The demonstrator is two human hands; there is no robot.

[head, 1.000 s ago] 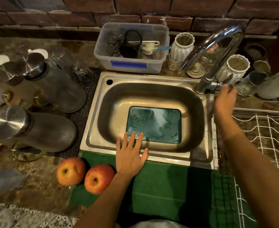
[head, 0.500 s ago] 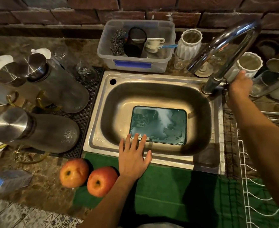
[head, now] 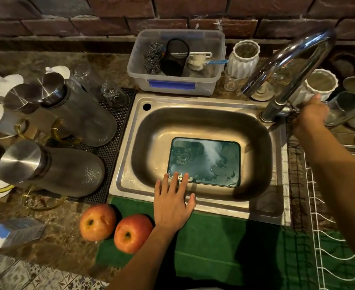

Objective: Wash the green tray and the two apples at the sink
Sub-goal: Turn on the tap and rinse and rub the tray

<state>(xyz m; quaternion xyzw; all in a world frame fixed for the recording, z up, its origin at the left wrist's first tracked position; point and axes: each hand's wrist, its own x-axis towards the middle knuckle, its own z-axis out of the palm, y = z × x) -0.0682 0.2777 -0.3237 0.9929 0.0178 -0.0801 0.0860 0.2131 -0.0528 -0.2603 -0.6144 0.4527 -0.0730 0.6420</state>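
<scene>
Green rectangular tray (head: 204, 162) lies wet and flat in the steel sink (head: 193, 120); two red apples (head: 116, 229) sit on the counter. Left hand (head: 172, 204) rests spread on the sink's front rim; right hand (head: 310, 117) grips the chrome tap's handle (head: 291, 109)

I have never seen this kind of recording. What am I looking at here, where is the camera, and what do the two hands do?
There is no machine: a person wears one camera on the head, looking down at a kitchen sink. The green tray lies flat in the sink bottom, with water on it. The left hand rests open on the sink's front rim, fingers spread, holding nothing. The right hand reaches to the base of the faucet; its fingers seem curled round the handle there, which is mostly hidden. Two apples wait side by side near the corner of the green mat. A clear plastic tub holding scrubbers stands behind the sink.
</scene>
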